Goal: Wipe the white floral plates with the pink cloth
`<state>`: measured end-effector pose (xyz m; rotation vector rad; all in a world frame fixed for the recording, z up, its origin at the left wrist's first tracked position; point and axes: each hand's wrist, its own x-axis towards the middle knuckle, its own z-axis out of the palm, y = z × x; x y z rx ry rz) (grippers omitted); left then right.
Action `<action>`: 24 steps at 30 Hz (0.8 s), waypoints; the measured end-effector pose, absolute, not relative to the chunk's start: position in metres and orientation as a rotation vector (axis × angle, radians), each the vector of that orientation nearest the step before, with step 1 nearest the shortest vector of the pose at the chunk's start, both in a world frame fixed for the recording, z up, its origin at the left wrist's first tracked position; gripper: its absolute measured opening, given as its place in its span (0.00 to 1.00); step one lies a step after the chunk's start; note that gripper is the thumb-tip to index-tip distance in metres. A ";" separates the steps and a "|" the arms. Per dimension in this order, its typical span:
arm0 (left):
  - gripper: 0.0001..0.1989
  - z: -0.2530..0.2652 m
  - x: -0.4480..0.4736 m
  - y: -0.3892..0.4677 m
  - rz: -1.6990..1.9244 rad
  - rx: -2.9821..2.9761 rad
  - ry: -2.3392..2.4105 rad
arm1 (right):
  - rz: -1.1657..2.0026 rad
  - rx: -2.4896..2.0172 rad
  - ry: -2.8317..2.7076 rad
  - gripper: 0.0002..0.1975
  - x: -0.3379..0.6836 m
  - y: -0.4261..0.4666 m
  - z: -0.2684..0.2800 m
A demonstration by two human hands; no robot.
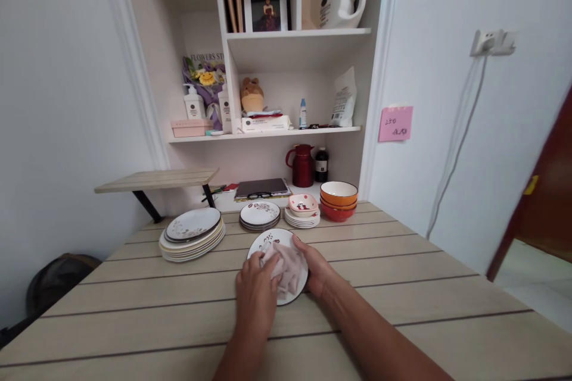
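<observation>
A white plate (256,245) with a dark rim and a floral print is tilted toward me above the front middle of the table. My right hand (315,265) grips its right edge, thumb on the face and the other fingers behind. On the plate's face lies a crumpled pale pink cloth (290,268). My left hand (259,283) presses this cloth against the plate, its fingers bunched into the fabric. Just behind is a short stack of similar small plates (260,213).
Larger plates (192,235) are stacked at the left, near a raised wooden shelf (156,180). Small saucers (302,220) bear a pink square dish (302,204). Orange and red bowls (338,199) stand nested at the back right. Behind them are a red jug (302,166) and a dark laptop (263,188).
</observation>
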<state>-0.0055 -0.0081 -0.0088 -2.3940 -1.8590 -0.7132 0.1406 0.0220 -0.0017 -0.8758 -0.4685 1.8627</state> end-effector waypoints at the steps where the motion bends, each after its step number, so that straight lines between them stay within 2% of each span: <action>1: 0.22 -0.007 -0.008 -0.008 -0.680 -2.333 -1.891 | 1.840 -0.898 -0.463 0.26 0.140 0.022 -0.001; 10: 0.18 -0.003 -0.010 -0.010 -0.424 -2.247 -1.840 | 1.751 -0.927 -0.419 0.26 0.142 0.024 -0.003; 24: 0.18 -0.005 -0.011 -0.010 -0.509 -2.295 -1.869 | 1.737 -0.931 -0.453 0.27 0.141 0.024 -0.005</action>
